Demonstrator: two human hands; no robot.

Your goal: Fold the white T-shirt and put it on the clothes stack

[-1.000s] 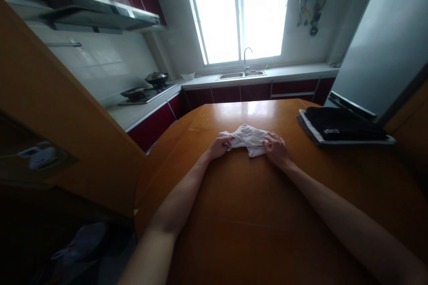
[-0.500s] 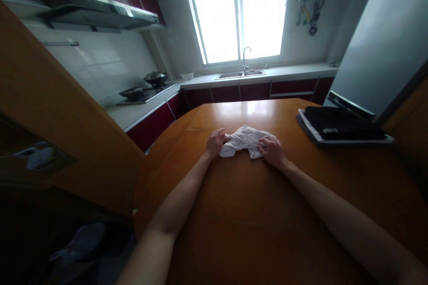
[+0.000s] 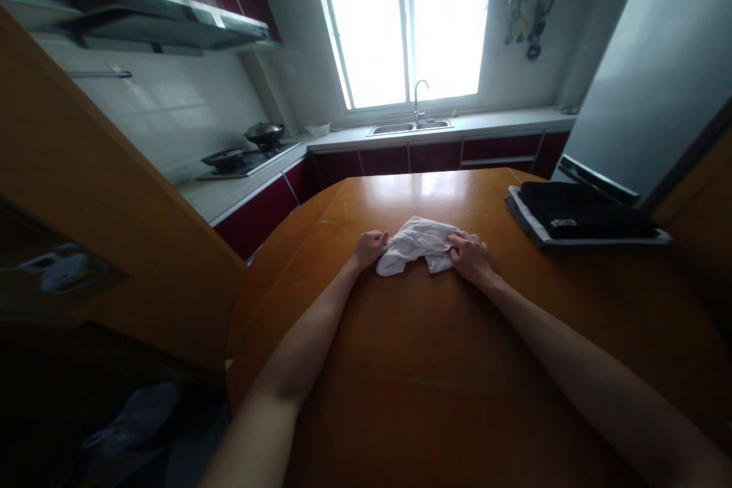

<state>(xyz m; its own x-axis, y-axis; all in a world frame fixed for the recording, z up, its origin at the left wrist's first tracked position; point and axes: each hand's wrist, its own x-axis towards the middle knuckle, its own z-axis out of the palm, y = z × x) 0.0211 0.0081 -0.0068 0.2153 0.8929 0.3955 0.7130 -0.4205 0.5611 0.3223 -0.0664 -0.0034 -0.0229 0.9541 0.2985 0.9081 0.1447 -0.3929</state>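
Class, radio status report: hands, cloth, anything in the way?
Left hand at left end of white cloth, right hand on right end; grips unclear. Cloth rumpled on wooden table. Folded clothes apart, rightward.

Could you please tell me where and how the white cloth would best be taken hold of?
Probably by the near-left flap of the white cloth, coming from the person's side and pinching its edge: it juts out uncovered and looks thin, while the right hand covers part of the cloth's right end.
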